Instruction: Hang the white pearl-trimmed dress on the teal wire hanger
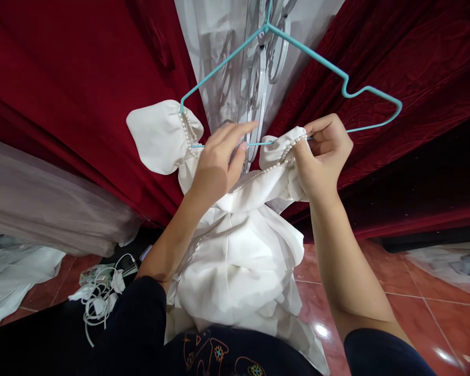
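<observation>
A white dress (235, 250) with pearl trim along its neckline hangs in front of me, its skirt bunched toward my body. Its left puffed sleeve (154, 137) sits over one end of a turquoise hanger (305, 50). The hanger's other end, with a notch in it, sticks out bare on the right. My right hand (327, 154) pinches the pearl-edged right sleeve of the dress beside the hanger's lower bar. My left hand (221, 162) is over the neckline near that bar, fingers stretched out and thumb apart, with nothing seen in its grasp.
Dark red curtains (82, 78) hang on both sides, with a pale ornate stand (258, 89) between them. White cables (102, 300) lie tangled on a black surface at lower left. Reddish floor tiles (434, 313) show at right, and sheer pale fabric (43, 193) hangs at left.
</observation>
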`<state>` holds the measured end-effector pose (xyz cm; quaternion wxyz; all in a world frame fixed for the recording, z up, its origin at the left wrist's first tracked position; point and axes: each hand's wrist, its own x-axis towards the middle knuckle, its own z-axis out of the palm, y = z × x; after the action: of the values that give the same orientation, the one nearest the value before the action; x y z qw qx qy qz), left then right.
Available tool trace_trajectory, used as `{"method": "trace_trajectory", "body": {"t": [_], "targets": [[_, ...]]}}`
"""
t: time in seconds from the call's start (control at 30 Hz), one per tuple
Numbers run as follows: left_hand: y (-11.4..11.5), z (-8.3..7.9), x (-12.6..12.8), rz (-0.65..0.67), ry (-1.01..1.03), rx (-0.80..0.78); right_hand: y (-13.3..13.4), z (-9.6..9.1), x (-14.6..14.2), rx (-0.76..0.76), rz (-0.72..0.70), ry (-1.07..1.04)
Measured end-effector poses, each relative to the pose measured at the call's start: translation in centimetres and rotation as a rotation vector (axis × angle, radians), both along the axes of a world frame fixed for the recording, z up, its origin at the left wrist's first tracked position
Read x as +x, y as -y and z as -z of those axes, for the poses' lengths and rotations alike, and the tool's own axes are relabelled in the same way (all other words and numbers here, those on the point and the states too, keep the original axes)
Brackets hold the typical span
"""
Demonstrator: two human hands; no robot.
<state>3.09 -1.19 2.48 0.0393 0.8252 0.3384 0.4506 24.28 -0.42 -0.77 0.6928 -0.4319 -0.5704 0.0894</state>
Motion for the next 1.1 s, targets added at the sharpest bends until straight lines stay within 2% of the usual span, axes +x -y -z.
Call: {"method": "trace_trajectory", "body": {"t": [0.07, 0.13, 0.23, 0.3, 0.37, 0.5, 0.63, 0.73, 0.93, 1.0, 1.07, 1.1], "targets": [[0.0, 0.6, 0.8, -0.031, -0.123, -0.070, 0.2, 0.2, -0.1, 0.013, 0.001, -0.006], [-0.2, 1.1, 0.9, -0.079, -0.142, -0.077, 0.8, 0.7, -0.1, 0.023, -0.041, 0.034], [-0.6, 1.1, 0.5, -0.097, -0.117, -0.060, 2.7, 1.8, 0.2, 0.055, -0.051, 0.257], [-0.8, 0.8, 0.0, -0.093, -0.123, -0.071, 4.0, 2.3, 1.1, 0.099, 0.040, 0.364], [-1.0, 0.5, -0.4, -0.088, -0.122, -0.079, 4.7, 2.4, 2.8, 0.100, 0.161, 0.299], [-1.2, 0.1, -0.8, -0.071, -0.094, -0.102, 3.3, 0.6, 7.8, 0.044, 0.433, -0.035], [-0.9, -0.2, -0.6, -0.015, -0.063, -0.169, 1.0, -2.9, 11.3, 0.020, 0.528, 0.002], [-0.5, -0.6, -0.6, 0.019, -0.030, -0.211, 0.8, -5.4, 11.2, 0.013, 0.493, 0.141], [-0.2, -1.2, -1.2, 0.084, -0.015, -0.253, 0.5, -8.9, 7.1, -0.004, 0.354, 0.252], [-0.2, -1.1, -1.3, 0.088, -0.012, -0.247, -0.2, -9.8, 5.9, -0.061, 0.283, 0.215], [-0.2, -0.9, -1.3, 0.065, -0.011, -0.226, -0.7, -10.4, 5.1, -0.170, 0.135, 0.074], [-0.1, -0.8, -1.3, 0.052, -0.014, -0.212, -0.7, -10.6, 4.8, -0.178, 0.063, -0.017]]}}
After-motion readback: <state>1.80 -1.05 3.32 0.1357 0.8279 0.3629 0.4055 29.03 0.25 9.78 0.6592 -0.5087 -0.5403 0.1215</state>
